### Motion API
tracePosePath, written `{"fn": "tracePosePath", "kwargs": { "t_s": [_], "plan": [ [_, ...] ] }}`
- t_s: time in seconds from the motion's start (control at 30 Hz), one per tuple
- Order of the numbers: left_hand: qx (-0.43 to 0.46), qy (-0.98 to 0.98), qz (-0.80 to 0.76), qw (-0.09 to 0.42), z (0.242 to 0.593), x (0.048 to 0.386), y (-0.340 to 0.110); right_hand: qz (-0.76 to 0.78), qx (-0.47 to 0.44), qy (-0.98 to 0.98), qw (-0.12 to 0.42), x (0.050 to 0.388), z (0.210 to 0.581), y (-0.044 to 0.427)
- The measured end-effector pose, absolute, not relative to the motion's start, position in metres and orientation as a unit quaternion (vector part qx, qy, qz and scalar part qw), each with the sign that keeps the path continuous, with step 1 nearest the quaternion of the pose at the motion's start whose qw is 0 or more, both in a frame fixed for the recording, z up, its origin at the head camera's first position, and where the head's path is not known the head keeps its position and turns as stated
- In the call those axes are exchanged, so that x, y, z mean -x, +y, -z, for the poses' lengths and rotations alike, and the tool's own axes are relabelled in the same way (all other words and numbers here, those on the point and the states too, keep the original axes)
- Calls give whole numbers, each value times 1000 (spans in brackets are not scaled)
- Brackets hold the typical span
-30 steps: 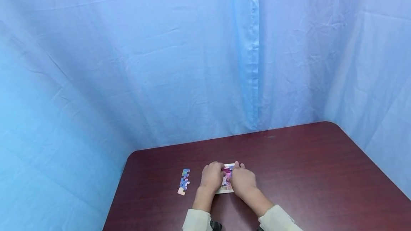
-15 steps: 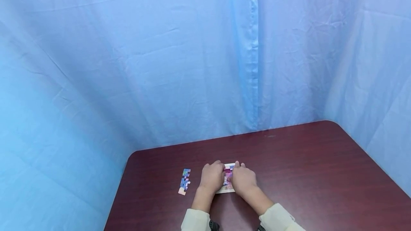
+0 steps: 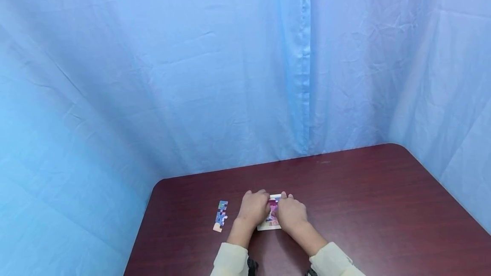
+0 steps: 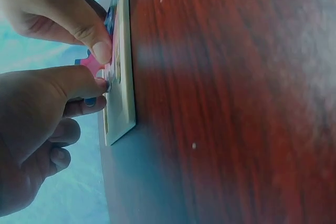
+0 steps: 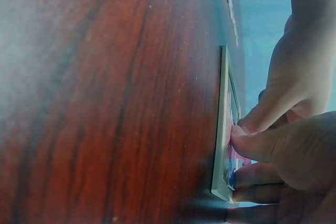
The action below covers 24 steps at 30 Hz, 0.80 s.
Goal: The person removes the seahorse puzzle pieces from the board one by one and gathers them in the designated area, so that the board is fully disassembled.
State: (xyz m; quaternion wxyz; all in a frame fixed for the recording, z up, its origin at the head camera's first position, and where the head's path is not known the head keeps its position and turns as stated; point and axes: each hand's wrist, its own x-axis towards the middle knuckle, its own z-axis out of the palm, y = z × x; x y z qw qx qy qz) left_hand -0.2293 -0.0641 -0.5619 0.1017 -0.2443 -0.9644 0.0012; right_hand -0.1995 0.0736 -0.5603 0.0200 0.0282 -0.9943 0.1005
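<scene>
A light-framed jigsaw puzzle board with a pink and blue picture lies on the table between both hands. My left hand is over its left side. In the left wrist view, that hand's thumb and finger pinch a pink and blue puzzle piece tilted up from the board. My right hand rests on the right side, its thumb pressing the picture and its extended fingers near the far edge, as the right wrist view shows. The hands partly cover the picture.
Left of the board, several loose puzzle pieces lie in a column. The dark red wooden table has rounded far corners. Blue curtains hang behind it and along its sides.
My left hand has shifted slightly farther away and right over the board. The right hand stays nearly in place; the loose pieces have not moved on the table.
</scene>
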Motion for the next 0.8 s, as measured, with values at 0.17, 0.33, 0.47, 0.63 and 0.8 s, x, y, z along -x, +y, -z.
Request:
{"fn": "tracePosePath", "kwargs": {
  "t_s": [0.17, 0.33, 0.47, 0.63, 0.8],
  "plan": [
    [234, -969, 18, 74, 560, 230, -65, -101, -25, -994, 22, 199, 559, 74],
    [204, -976, 66, 42, 556, 230, -63, -106, -21, -994, 19, 200, 559, 73],
    [196, -973, 114, 34, 553, 228, -61, -107, -21, -994, 12, 200, 560, 74],
    [203, -969, 129, 56, 551, 225, -60, -106, -24, -994, 8, 200, 560, 74],
    [208, -965, 149, 60, 551, 223, -64, -105, -23, -994, 10, 201, 561, 74]
  ]
}}
